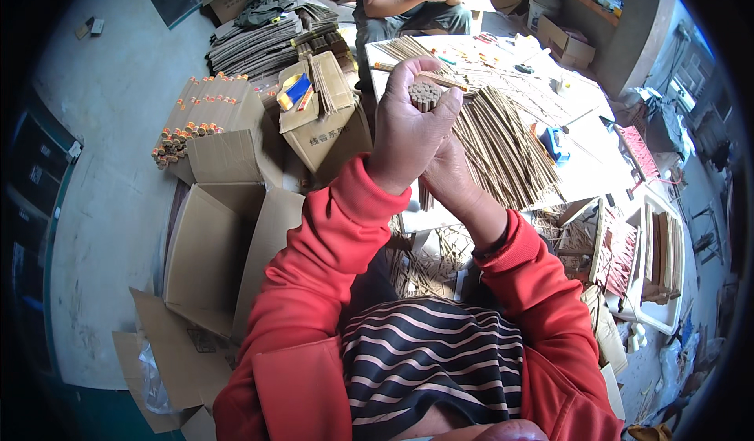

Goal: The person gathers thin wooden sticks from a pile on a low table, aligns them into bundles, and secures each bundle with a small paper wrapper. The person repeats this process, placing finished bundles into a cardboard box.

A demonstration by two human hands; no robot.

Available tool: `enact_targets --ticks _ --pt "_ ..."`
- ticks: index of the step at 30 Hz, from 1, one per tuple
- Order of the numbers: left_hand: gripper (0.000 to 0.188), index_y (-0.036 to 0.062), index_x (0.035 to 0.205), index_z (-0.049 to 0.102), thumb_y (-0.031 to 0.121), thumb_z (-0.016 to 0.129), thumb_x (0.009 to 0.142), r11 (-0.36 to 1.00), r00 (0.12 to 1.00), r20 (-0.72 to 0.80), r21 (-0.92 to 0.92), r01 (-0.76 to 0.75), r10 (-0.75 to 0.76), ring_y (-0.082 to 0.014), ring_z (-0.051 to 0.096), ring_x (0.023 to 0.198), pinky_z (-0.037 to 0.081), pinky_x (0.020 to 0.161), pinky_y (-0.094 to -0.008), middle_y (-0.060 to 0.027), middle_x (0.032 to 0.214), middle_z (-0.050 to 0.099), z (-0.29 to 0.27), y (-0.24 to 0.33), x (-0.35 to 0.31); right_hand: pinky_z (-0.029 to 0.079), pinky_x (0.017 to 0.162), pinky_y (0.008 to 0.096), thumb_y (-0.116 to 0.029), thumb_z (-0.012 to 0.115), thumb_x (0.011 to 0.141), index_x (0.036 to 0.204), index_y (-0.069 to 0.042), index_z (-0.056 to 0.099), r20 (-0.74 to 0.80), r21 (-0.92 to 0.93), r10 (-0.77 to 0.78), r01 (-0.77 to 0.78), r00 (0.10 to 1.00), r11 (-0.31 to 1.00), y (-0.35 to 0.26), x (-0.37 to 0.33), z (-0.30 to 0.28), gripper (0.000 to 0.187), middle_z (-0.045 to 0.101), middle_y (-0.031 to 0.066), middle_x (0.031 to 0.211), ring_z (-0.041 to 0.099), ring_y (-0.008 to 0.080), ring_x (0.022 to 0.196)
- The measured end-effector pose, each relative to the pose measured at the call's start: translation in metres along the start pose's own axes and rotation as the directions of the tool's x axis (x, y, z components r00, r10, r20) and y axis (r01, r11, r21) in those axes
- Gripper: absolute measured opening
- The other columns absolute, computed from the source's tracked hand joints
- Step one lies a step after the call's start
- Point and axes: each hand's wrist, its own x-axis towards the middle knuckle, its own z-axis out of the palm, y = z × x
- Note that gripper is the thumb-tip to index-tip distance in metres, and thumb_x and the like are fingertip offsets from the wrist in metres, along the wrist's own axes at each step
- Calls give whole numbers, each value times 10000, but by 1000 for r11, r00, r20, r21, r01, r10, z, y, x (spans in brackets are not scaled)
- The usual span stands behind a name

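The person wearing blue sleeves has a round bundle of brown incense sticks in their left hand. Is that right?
Not quite: the sleeves are red, not blue, as the head view shows. The left hand does hold the round bundle of brown incense sticks.

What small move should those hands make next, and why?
Perhaps squeeze the left hand slightly tighter around the stick bundle: many separate sticks sit within its curl, and no band shows around their exposed ends. The right hand is partly hidden behind it.
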Motion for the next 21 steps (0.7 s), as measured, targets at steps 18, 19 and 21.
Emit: enact_targets --ticks 18,19,21 --pt "287 7 968 522 93 667 736 993 990 -73 -14 119 -120 -80 527 669 463 627 -236 -41 763 572 0 -22 3 471 704 386 -205 620 766 1038 -30 514 -89 -199 -8 -10 996 980 19 10 3 340 616 190 918 585 379 854" --pt "277 9 961 524 92 665 738 991 990 -57 -37 129 -131 -75 522 649 459 604 -233 -34 749 568 -1 -19 4 472 691 390 -211 624 761 1029 -31 514 -88 -191 -32 15 996 982 20 10 4 341 616 188 918 585 384 843" --pt "256 14 947 529 90 662 742 985 987 -25 -83 153 -156 -64 512 611 453 559 -228 -21 722 561 -5 -12 6 477 605 329 -221 653 758 966 -17 521 -67 -89 16 -22 998 996 12 9 5 320 617 132 811 612 259 693"
